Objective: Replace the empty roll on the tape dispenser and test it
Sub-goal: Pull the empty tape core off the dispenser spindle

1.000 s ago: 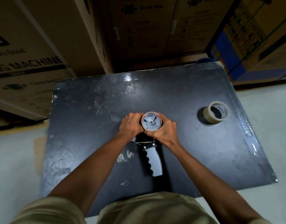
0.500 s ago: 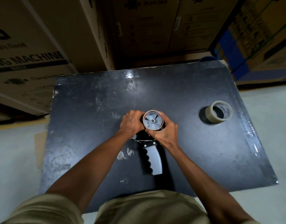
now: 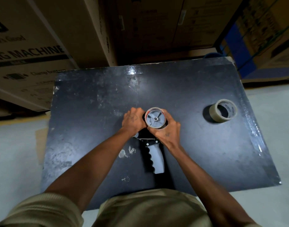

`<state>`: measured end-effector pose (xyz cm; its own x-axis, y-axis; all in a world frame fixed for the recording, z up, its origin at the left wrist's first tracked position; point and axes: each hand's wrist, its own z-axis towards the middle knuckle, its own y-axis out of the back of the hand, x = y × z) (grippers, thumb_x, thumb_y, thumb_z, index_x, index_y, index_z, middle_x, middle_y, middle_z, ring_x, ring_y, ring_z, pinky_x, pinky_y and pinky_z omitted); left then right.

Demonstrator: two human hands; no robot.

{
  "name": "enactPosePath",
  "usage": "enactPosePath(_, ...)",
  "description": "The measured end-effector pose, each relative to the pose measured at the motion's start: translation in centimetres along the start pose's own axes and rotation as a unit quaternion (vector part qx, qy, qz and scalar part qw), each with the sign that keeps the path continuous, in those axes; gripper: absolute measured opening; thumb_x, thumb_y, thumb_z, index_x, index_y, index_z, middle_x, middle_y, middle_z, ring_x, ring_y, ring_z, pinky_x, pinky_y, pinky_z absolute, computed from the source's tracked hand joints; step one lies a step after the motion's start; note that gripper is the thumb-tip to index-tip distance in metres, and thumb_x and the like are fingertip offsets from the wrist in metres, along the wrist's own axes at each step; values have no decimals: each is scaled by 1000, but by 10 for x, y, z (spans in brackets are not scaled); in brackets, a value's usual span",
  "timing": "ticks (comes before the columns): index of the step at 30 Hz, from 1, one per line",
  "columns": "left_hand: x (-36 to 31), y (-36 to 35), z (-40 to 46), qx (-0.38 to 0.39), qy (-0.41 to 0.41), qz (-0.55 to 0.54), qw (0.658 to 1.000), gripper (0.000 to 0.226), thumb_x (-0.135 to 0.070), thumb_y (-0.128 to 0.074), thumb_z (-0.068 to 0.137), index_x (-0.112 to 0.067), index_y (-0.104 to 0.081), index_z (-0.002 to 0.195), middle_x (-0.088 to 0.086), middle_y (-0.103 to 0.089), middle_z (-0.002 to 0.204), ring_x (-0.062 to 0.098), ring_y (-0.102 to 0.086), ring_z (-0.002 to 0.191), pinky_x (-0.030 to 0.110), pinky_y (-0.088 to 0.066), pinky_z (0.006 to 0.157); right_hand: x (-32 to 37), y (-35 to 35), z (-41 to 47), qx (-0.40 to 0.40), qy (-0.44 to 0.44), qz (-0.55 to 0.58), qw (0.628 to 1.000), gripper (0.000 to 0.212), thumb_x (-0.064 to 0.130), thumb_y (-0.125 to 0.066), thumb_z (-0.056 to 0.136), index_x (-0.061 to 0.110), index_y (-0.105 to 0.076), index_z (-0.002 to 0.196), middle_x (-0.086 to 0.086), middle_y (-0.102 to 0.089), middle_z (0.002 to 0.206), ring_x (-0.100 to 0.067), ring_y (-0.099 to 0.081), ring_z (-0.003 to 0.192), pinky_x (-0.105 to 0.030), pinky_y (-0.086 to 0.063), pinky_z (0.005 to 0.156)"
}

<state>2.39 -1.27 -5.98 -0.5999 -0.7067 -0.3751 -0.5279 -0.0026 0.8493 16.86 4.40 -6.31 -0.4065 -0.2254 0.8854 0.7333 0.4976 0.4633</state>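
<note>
The single head-worn camera is looking steeply down and forward, sitting close above the dark counter (image 3: 94, 112), taking in both forearms below and stacked cardboard boxes (image 3: 34, 46) beyond.

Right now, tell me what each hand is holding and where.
Both hands grip the tape dispenser at its round hub: the right hand wraps its near and right side, the left hand presses its left side.

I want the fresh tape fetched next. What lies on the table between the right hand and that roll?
Nothing visible. The right hand grips the empty core on the tape dispenser; the fresh tape roll lies apart to its right, with only bare black tabletop between.
</note>
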Motion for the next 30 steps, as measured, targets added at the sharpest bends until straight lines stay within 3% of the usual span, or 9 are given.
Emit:
enactPosePath(8, -5, 5, -3, 8, 5, -10, 1000, 38, -50, -71, 80, -12, -74, 88, 20, -72, 94, 42, -68, 96, 41, -54, 81, -9, 4, 0, 17, -11, 39, 999, 70, 19, -93, 61, 28, -67, 125, 13, -76, 107, -6, -72, 101, -32, -60, 90)
enactPosePath(15, -6, 6, -3, 3, 7, 1, 1000, 33, -42, -69, 83, -11, -74, 92, 21, -71, 99, 42, -67, 99, 41, -53, 81, 7, 5, 8, 21, -33, -32, 999, 58, 36, -88, 58, 29, -70, 113, 14, -77, 91, -4, -72, 83, -25, -59, 78)
enactPosePath(20, -6, 7, -4, 17, 16, -8, 1000, 36, -46, -69, 83, -12, -75, 95, 22, -70, 102, 42, -66, 101, 41, -52, 85, 3, 12, 6, 41, 2, -9, 999, 60, 24, -91, 60, 34, -68, 115, 21, -74, 93, 2, -70, 88, -20, -57, 82)
enactPosePath(26, -4, 4, -2, 17, 15, -10, 1000, 31, -45, -69, 80, -18, -75, 93, 20, -71, 98, 42, -67, 99, 41, -53, 84, -7, 8, 1, 31, -2, 43, 999, 68, 18, -94, 62, 29, -68, 124, 12, -76, 106, -7, -72, 101, -28, -60, 88)
enactPosePath(30, 0, -2, 2, 21, 23, -3, 1000, 40, -50, -64, 82, -14, -69, 99, 20, -67, 106, 41, -64, 103, 43, -50, 88, 2, 11, 11, 37, -20, 9, 999, 62, 26, -92, 56, 31, -71, 115, 15, -77, 93, 3, -71, 87, -14, -54, 79)
